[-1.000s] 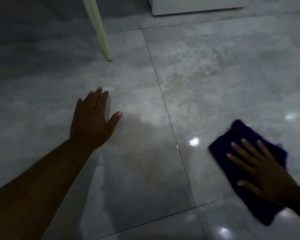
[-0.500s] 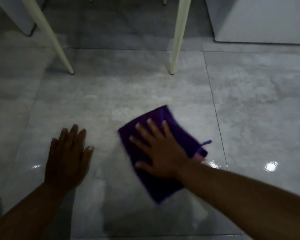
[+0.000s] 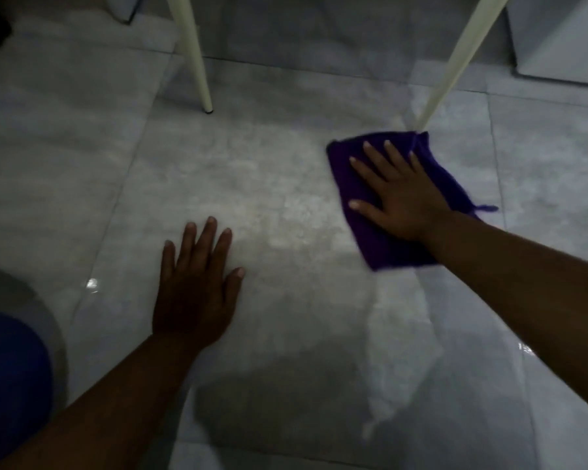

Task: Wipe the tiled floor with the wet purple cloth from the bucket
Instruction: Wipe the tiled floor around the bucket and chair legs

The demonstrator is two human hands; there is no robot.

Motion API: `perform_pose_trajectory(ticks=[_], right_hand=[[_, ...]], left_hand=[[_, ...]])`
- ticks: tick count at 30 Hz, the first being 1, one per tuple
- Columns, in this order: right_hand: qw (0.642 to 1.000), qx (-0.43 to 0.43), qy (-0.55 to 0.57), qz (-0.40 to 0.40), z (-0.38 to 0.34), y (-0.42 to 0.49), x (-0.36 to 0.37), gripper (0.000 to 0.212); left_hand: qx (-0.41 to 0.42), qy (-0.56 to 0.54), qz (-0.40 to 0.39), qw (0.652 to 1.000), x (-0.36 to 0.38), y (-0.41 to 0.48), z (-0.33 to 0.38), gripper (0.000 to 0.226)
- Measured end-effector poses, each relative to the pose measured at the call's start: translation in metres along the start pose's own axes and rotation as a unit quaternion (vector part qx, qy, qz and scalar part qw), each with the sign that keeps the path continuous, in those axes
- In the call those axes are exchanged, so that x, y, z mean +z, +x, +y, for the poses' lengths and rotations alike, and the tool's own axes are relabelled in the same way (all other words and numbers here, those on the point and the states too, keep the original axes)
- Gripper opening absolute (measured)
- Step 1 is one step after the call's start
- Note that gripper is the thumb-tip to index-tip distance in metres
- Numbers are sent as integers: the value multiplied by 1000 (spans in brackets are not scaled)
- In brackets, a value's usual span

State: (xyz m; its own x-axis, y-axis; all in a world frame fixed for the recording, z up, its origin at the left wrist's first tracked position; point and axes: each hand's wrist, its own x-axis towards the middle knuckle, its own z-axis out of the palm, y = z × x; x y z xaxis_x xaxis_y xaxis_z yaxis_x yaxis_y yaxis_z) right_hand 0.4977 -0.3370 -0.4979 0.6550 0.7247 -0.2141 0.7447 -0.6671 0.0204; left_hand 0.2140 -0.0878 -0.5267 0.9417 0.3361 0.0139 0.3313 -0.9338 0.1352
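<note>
Where pale grey glossy tiles meet in thin grout lines, the tiled floor (image 3: 258, 184) fills the view, with a wet sheen and bright glints toward the near right. Two cream, slender furniture legs (image 3: 197, 59) slant down to it at the top, the right one ending just behind the cloth, and a white cabinet base (image 3: 564, 39) sits in the far right corner. At the lower left edge a dark blue rounded shape (image 3: 11, 378) is too blurred to identify. Flat on the floor right of centre lies the purple, roughly rectangular cloth (image 3: 394, 245), a loose thread trailing from its right edge. On it the right hand (image 3: 401, 195) presses palm down, fingers spread. Well apart, the left hand (image 3: 194, 293) rests flat on bare tile, its fingers close together, thumb out.
</note>
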Motion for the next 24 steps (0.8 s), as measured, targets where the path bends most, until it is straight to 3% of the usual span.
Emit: perform_pose_trajectory(ticks=[4, 9, 12, 15, 17, 20, 24], right_hand=[[999, -1, 32, 10, -106, 55, -10, 84], [980, -191, 49, 26, -210, -36, 15, 79], [943, -331, 23, 9, -201, -126, 38, 76], [917, -398, 26, 3, -132, -185, 45, 73], [925, -380, -6, -20, -70, -200, 41, 76], [962, -266, -40, -46, -10, -185, 28, 82], [994, -99, -40, -28, -53, -134, 20, 77]], left_hand=[[-21, -50, 13, 998, -4, 0, -1, 64], [-80, -185, 108, 974, -13, -5, -12, 69], [-91, -208, 93, 970, -15, -4, -18, 72], [-60, -139, 57, 987, -15, 2, -20, 71], [-58, -96, 28, 993, -16, 3, -18, 69], [-63, -89, 6, 994, -17, 3, -14, 60], [-73, -49, -59, 994, -31, 13, -11, 56]])
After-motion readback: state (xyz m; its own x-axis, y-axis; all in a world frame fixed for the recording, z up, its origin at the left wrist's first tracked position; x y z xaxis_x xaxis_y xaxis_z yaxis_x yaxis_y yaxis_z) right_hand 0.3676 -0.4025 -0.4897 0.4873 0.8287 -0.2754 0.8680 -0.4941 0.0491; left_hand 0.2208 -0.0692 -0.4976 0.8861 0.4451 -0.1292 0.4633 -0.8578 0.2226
